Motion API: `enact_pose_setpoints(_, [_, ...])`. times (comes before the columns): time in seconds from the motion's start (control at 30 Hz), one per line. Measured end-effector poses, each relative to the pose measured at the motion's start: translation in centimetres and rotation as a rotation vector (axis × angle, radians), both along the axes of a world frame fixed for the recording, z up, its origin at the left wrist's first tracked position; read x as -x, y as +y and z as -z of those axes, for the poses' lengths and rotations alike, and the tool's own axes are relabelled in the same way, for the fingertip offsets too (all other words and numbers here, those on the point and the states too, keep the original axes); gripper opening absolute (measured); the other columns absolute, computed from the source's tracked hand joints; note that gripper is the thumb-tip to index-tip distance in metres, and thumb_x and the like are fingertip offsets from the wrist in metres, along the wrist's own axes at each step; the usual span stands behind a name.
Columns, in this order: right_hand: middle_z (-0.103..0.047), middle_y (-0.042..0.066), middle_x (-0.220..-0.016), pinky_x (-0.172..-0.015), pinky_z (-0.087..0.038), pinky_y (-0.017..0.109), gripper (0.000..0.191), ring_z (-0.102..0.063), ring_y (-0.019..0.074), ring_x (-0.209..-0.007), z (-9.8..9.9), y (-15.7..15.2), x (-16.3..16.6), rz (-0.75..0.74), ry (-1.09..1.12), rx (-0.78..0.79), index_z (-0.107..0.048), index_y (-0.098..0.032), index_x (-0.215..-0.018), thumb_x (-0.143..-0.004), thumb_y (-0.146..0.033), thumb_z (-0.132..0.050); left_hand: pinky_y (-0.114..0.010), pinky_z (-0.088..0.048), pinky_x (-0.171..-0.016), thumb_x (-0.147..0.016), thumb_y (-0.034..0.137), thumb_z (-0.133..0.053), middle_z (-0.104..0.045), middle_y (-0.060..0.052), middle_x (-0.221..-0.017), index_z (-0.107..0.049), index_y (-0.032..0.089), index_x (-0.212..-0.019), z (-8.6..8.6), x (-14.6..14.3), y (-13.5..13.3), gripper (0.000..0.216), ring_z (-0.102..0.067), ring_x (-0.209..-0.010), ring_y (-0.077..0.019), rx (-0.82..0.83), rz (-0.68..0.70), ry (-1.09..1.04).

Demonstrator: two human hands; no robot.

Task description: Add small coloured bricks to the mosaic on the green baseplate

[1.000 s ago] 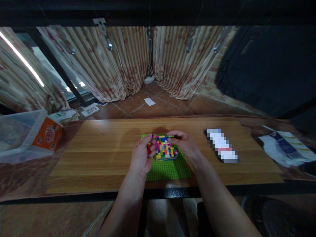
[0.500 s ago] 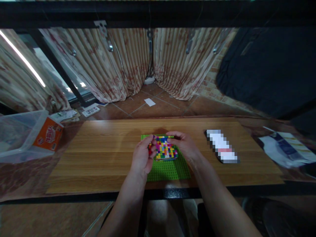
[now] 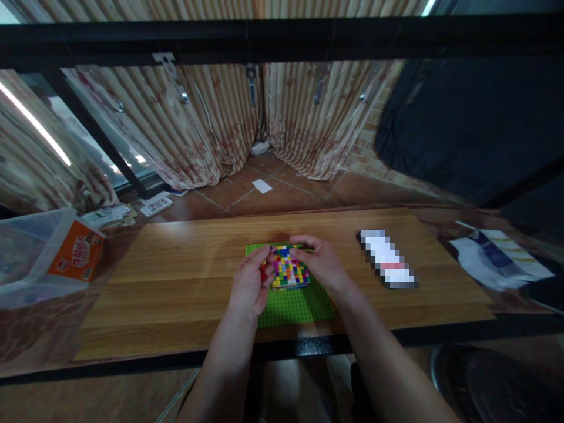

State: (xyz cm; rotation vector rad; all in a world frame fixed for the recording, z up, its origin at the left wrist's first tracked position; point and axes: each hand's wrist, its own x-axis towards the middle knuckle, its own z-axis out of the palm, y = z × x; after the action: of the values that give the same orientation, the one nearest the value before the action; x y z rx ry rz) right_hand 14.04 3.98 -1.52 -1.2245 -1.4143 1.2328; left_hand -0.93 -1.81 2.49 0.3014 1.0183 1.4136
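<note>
A block of small multicoloured building bricks (image 3: 291,271) rests on a green studded baseplate (image 3: 293,308) at the near middle of the wooden table. My left hand (image 3: 250,279) is at the block's left side, fingers curled, with a bit of red brick showing between them. Its thumb and forefinger meet near the block's far left corner. From the right, my right hand (image 3: 319,261) reaches over the block, thumb and forefinger closed on its far edge. Any single brick between those fingertips is too small to make out.
A phone (image 3: 388,258) with a blurred screen lies on the table (image 3: 176,282) to the right. A clear plastic bin (image 3: 35,258) with an orange label stands at the left. White and blue packaging (image 3: 497,258) lies at the far right. Curtains (image 3: 220,129) hang behind.
The camera view has tilted up and turned slightly, so everything sits a little further left. Both hands stay at the brick block, with only slight finger movement.
</note>
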Motion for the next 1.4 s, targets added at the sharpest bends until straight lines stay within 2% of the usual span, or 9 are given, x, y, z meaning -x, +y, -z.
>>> enact_pose_setpoints(0.13, [-0.074,0.006,-0.111,-0.098,-0.047,0.043,0.025,-0.066,0.0232,-0.106,-1.6,-0.5,0.0,0.012,-0.147,-0.235,-0.073,-0.024,-0.104,-0.081,-0.032,-0.066,-0.014,-0.019,-0.037,-0.065,0.027,-0.081,-0.053,0.003,-0.061,-0.064,0.010,-0.074,-0.1,0.0,0.0,0.026,-0.036,-0.044,-0.0008,-0.008,0.027,0.010])
enact_pose_setpoints(0.33, [-0.072,0.003,-0.108,-0.097,-0.047,0.038,0.020,-0.064,0.0199,-0.108,-4.2,-2.0,1.0,-0.147,-0.192,-0.446,-0.072,-0.028,-0.105,-0.087,-0.031,-0.064,-0.014,-0.019,-0.038,-0.062,0.035,-0.085,-0.049,0.004,-0.058,-0.059,0.013,-0.065,-0.3,-0.1,-0.1,0.034,-0.036,-0.044,-0.0013,-0.050,0.076,0.043])
enact_pose_setpoints(0.7, [-0.073,0.001,-0.098,-0.091,-0.050,0.036,0.013,-0.067,0.0183,-0.097,-4.1,-2.6,1.5,-0.140,-0.128,-0.380,-0.072,-0.028,-0.097,-0.087,-0.025,-0.064,-0.014,-0.017,-0.037,-0.065,0.033,-0.084,-0.046,0.005,-0.058,-0.058,0.013,-0.065,-0.6,-0.1,-0.3,0.033,-0.033,-0.043,-0.0004,-0.072,0.168,0.002])
enact_pose_setpoints(1.03, [-0.072,0.001,-0.094,-0.086,-0.049,0.033,0.014,-0.065,0.0175,-0.095,-4.4,-2.5,1.2,-0.181,-0.198,-0.487,-0.073,-0.027,-0.095,-0.088,-0.021,-0.063,-0.013,-0.016,-0.037,-0.060,0.029,-0.087,-0.045,0.006,-0.057,-0.059,0.012,-0.064,-0.8,-0.1,-0.3,0.033,-0.032,-0.044,0.0001,-0.075,0.177,-0.017])
enact_pose_setpoints(1.23, [-0.071,-0.001,-0.088,-0.083,-0.048,0.032,0.014,-0.064,0.0158,-0.088,-4.9,-2.6,0.9,-0.222,-0.158,-0.464,-0.074,-0.027,-0.092,-0.089,-0.020,-0.062,-0.012,-0.017,-0.037,-0.058,0.028,-0.088,-0.040,0.008,-0.054,-0.057,0.013,-0.065,-0.7,0.1,-0.3,0.035,-0.030,-0.043,0.0002,-0.094,0.218,-0.051])
enact_pose_setpoints(1.4, [-0.071,-0.002,-0.086,-0.083,-0.048,0.031,0.015,-0.065,0.0148,-0.086,-5.2,-2.8,0.8,-0.222,-0.153,-0.447,-0.075,-0.027,-0.090,-0.088,-0.018,-0.063,-0.012,-0.017,-0.037,-0.059,0.031,-0.087,-0.042,0.007,-0.056,-0.057,0.013,-0.067,-0.8,-0.1,-0.4,0.036,-0.031,-0.044,0.0002,-0.099,0.225,-0.041])
